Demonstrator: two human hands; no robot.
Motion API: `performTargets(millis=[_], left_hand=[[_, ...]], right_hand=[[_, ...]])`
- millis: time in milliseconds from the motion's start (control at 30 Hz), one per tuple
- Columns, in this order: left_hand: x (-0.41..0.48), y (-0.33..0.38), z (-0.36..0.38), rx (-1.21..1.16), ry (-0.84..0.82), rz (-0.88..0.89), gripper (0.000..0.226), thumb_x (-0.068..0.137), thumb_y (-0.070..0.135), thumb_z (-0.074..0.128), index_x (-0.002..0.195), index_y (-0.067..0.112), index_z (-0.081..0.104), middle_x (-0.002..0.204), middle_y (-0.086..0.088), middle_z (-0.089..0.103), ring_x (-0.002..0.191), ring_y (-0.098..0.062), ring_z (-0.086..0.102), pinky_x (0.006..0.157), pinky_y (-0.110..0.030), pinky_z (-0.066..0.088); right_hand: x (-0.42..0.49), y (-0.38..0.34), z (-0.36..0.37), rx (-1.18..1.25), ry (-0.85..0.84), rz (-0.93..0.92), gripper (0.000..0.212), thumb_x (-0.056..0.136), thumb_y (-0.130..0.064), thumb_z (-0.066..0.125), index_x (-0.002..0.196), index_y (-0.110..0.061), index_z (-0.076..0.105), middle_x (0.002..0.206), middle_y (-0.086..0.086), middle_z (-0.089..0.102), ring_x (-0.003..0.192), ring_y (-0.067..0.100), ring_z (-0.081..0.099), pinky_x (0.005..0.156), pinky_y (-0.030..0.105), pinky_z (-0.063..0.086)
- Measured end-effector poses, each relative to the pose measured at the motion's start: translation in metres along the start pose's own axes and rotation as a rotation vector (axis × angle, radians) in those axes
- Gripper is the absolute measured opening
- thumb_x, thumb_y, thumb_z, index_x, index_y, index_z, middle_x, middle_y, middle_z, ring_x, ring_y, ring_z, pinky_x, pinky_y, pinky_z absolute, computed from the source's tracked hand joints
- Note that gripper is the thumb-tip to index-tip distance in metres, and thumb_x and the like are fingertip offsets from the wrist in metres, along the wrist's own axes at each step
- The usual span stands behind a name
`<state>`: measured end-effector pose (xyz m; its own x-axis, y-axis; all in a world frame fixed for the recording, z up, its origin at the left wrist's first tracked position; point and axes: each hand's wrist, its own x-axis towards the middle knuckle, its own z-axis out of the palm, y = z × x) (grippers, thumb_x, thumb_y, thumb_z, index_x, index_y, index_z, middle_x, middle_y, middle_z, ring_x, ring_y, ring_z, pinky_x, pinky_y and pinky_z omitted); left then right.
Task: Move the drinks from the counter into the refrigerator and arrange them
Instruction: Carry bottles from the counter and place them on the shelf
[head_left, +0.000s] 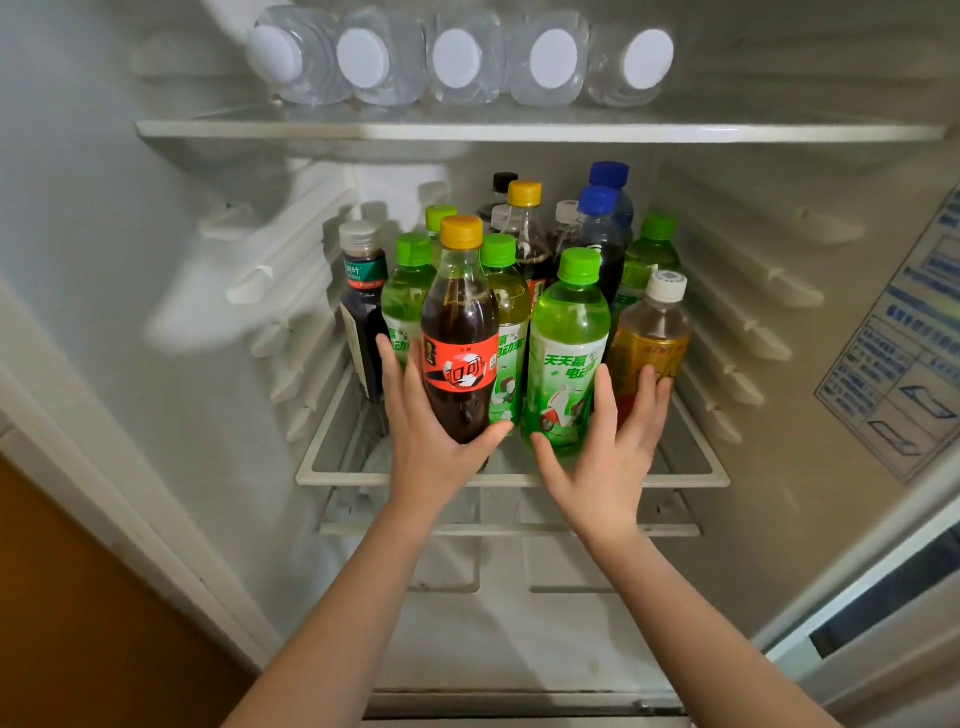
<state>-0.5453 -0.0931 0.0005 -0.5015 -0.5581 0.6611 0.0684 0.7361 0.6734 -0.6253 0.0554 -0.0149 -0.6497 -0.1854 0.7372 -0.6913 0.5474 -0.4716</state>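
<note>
I look into an open refrigerator. My left hand (431, 426) grips a cola bottle (460, 332) with a yellow cap and red label, tilted slightly at the front of the middle shelf (332, 467). My right hand (608, 436) wraps round the base of a green-capped bottle (569, 343), with its fingers touching the amber tea bottle (652, 332) to the right. Behind them stand several more bottles: green ones (408, 291), a dark bottle with a grey cap (363, 306), blue-capped ones (600, 228) and another cola (527, 228).
Several water bottles (457, 57) lie on their sides on the top glass shelf (519, 130), white caps facing me. Ribbed side walls flank the shelf. The fridge door with a sticker (898, 353) stands open at the right. A lower drawer front (509, 561) is below.
</note>
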Motion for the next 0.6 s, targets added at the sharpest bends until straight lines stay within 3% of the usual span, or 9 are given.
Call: performTargets(millis=[167,300,367,433,600], left_hand=[[0.006,-0.009,0.000,-0.047,0.043,0.003,0.112,0.063,0.056,0.074,0.146,0.046,0.000,0.159,-0.003,-0.005,0.147,-0.011,-0.002,0.116,-0.014,0.003],[0.019,-0.020,-0.006,-0.052,0.037,0.004,0.114,0.063,0.054,0.077,0.140,0.058,-0.007,0.160,-0.012,0.005,0.148,-0.023,0.006,0.120,-0.040,0.012],[0.025,-0.026,-0.010,-0.035,0.007,-0.028,0.114,0.061,0.057,0.076,0.136,0.063,-0.010,0.160,-0.010,0.002,0.148,-0.021,0.003,0.120,-0.042,0.011],[0.029,-0.033,-0.012,-0.001,-0.015,-0.046,0.116,0.060,0.059,0.076,0.138,0.059,-0.010,0.160,-0.007,-0.004,0.148,-0.015,-0.003,0.119,-0.036,0.007],[0.041,-0.042,-0.012,0.049,-0.055,-0.107,0.127,0.062,0.047,0.082,0.151,0.024,-0.005,0.159,-0.006,-0.013,0.139,0.001,-0.008,0.113,-0.029,0.004]], right_hand=[[-0.003,0.007,-0.002,-0.001,-0.036,-0.020,0.079,0.078,-0.051,0.058,0.144,-0.016,0.030,0.153,0.024,0.015,0.144,0.040,0.004,0.111,0.055,0.020],[-0.002,0.006,0.001,-0.020,-0.032,-0.017,0.083,0.075,-0.052,0.064,0.143,-0.019,0.030,0.153,0.025,0.014,0.143,0.042,0.004,0.109,0.058,0.021],[-0.001,0.002,0.003,-0.026,-0.024,-0.005,0.085,0.073,-0.053,0.067,0.142,-0.021,0.030,0.152,0.027,0.015,0.142,0.043,0.005,0.108,0.059,0.021],[-0.001,-0.001,0.004,-0.037,-0.021,0.004,0.088,0.071,-0.051,0.074,0.140,-0.020,0.030,0.152,0.029,0.017,0.141,0.046,0.007,0.108,0.060,0.022],[0.001,-0.005,0.009,-0.077,-0.004,0.012,0.094,0.063,-0.046,0.082,0.137,-0.017,0.032,0.148,0.033,0.022,0.138,0.052,0.014,0.101,0.066,0.028]])
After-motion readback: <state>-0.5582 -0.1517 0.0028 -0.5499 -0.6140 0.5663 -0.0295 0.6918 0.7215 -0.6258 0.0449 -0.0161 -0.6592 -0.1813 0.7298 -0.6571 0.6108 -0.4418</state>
